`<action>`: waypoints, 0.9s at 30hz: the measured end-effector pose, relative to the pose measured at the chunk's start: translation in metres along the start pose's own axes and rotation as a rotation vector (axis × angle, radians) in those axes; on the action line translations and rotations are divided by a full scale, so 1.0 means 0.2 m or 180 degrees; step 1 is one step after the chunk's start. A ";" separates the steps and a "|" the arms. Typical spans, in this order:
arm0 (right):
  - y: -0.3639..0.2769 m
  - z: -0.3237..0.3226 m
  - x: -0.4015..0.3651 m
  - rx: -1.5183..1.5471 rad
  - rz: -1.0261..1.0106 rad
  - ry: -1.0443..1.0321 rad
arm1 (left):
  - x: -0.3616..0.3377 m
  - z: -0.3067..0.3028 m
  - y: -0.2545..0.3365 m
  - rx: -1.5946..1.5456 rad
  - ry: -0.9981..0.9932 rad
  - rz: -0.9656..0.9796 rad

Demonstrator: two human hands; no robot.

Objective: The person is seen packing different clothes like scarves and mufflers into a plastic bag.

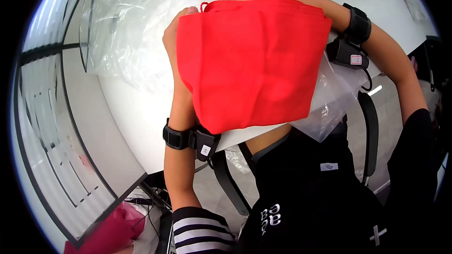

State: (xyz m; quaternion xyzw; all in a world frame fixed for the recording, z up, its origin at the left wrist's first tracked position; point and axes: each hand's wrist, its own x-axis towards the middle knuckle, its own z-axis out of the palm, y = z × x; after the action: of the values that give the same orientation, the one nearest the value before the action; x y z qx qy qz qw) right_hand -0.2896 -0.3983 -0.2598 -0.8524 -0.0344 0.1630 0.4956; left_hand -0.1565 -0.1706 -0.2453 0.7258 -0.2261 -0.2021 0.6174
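**Red cloth bag held up in two hands above a white surface**

A red fabric bag (254, 61) fills the middle of the view. It is lifted clear of the white surface (141, 122) and hangs flat like a sheet, top edge level, lower edge slanting down to the left. A small red loop shows at its upper left corner.

The left hand (175, 35) is at that upper left corner, fingers curled over the top edge and closed on the cloth. The right hand (310, 1) lies along the top edge on the other side. Its fingers are hidden behind the fabric, so its grip cannot be told.

Each forearm wears a black wrist strap with a small device: one on the left (202, 143), one on the right (351, 51).

Crumpled clear plastic sheeting (117, 33) lies on the surface behind and to the left of the bag. More clear plastic (332, 99) shows below the bag's right edge.

Nearer the camera are a striped sleeve (200, 230) and a black shirt (320, 197).
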 end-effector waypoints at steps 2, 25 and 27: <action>0.04 0.01 0.00 0.0694 0.0578 0.0215 | 0.00 0.00 0.00 0.0220 -0.0047 0.0376; -0.14 0.00 0.00 -0.0030 0.0802 0.0055 | 0.00 -0.01 -0.02 0.0202 -0.0092 0.0341; -0.15 -0.01 0.00 0.0292 0.1104 0.0140 | 0.01 -0.01 -0.01 0.0250 -0.0105 0.0385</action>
State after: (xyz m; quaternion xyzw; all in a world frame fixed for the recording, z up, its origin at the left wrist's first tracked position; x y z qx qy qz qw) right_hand -0.2862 -0.3853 -0.2322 -0.8254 0.1315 0.2287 0.4991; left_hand -0.1536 -0.1708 -0.2462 0.7311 -0.2873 -0.1674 0.5958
